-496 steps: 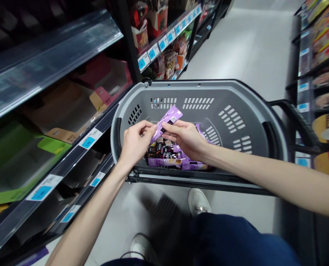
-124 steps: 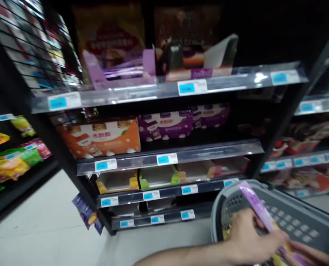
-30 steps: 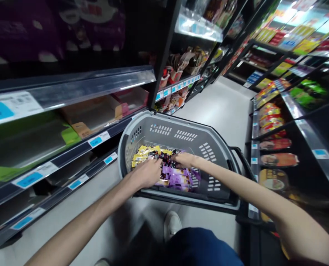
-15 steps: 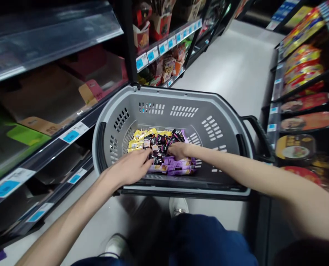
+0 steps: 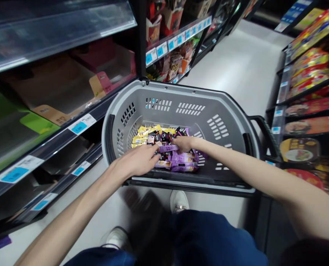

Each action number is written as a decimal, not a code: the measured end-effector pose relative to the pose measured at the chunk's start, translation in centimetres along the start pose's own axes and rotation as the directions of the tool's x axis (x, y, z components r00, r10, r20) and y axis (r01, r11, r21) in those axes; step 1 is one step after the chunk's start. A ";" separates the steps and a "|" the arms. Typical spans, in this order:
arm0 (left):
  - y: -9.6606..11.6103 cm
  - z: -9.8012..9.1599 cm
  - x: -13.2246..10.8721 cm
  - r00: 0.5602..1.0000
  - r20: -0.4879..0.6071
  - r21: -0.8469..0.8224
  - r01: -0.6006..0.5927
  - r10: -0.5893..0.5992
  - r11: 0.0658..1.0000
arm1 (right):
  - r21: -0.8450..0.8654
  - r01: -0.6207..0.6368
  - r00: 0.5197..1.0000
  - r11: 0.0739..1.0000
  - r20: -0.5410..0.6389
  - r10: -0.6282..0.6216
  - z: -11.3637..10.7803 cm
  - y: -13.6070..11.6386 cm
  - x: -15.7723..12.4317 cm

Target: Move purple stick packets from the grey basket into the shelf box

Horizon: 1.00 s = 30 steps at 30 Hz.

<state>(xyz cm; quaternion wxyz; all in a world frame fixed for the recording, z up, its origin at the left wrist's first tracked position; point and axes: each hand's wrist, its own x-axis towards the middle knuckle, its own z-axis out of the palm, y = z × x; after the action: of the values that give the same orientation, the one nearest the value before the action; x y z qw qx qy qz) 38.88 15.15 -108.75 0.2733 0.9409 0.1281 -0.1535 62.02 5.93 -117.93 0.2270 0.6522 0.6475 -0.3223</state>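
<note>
A grey shopping basket point(image 5: 208, 94) with slotted walls holds a heap of small wrapped snack packets. Between my hands stretches a narrow purple packet point(image 5: 167, 148), lifted a little off the heap. My right hand point(image 5: 184, 143) pinches its right end. At its left end are the fingertips of my left hand point(image 5: 142, 159), closed on it as far as I can see. Yellow packets point(image 5: 142, 136) lie to the left and black packets point(image 5: 167, 136) in the middle. More purple packets point(image 5: 185, 162) lie nearest me, partly below my right hand.
Shelves with price tags point(image 5: 79, 125) and display boxes point(image 5: 57, 114) run along the left. On the right, a rack point(image 5: 280, 99) carries bagged snacks and round-lidded tubs. A black basket handle point(image 5: 265, 136) sticks out to the right. My shoes point(image 5: 179, 201) stand on the pale floor.
A purple packet now spans the gap between my hands, where black packets showed before. My right hand has risen slightly with it. The whole view has shifted, placing the basket further right.
</note>
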 end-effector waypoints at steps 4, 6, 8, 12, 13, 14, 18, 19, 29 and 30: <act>-0.1 0.1 0.0 1.000 -0.006 0.023 -0.011 0.011 1.000 | 0.000 0.040 0.999 0.999 -0.006 -0.040 0.6 -0.4 0.2; -0.1 0.1 0.0 1.000 -0.006 0.022 -0.015 0.015 1.000 | -0.038 0.049 0.999 0.998 -0.005 -0.050 0.5 -0.4 0.2; -0.1 0.1 -0.1 1.000 -0.012 0.002 -0.005 0.005 1.000 | -0.054 0.044 0.997 0.998 -0.067 -0.048 -0.1 -0.3 -0.1; 0.1 0.1 -0.3 0.994 -0.100 -0.063 0.040 -0.046 0.997 | 0.112 0.075 0.926 0.991 -0.376 -0.028 -2.6 0.3 -1.4; 0.1 0.1 -0.4 0.990 -0.131 -0.074 0.051 -0.061 0.996 | 0.197 0.117 0.888 0.973 -0.460 -0.014 -3.2 0.3 -1.8; 0.2 0.1 -0.4 0.985 -0.158 -0.081 0.060 -0.073 0.995 | 0.298 0.175 0.844 0.939 -0.536 0.013 -3.6 0.2 -2.2; -0.1 0.0 -0.2 0.964 -0.247 -0.131 0.064 -0.096 0.989 | 0.656 0.450 0.713 0.606 -0.672 0.198 -4.5 -1.7 -3.5; -0.3 0.0 -0.1 0.959 -0.270 -0.150 0.050 -0.090 0.987 | 0.697 0.513 0.698 0.502 -0.679 0.229 -4.5 -2.5 -3.8; -1.0 -1.5 0.3 0.968 -0.249 -0.246 -0.054 -0.009 0.968 | 0.742 0.669 0.698 -0.033 -0.612 0.372 -4.7 -6.6 -5.6; -0.9 -1.7 0.3 0.976 -0.215 -0.260 -0.074 0.017 0.963 | 0.741 0.670 0.694 -0.043 -0.604 0.392 -4.6 -6.7 -5.6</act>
<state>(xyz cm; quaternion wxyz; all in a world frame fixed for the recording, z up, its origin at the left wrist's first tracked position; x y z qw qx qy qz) 39.17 16.87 -107.95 0.3856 0.9093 0.1540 -0.0278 56.27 5.69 -109.92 -0.6120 0.5845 0.3101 -0.4332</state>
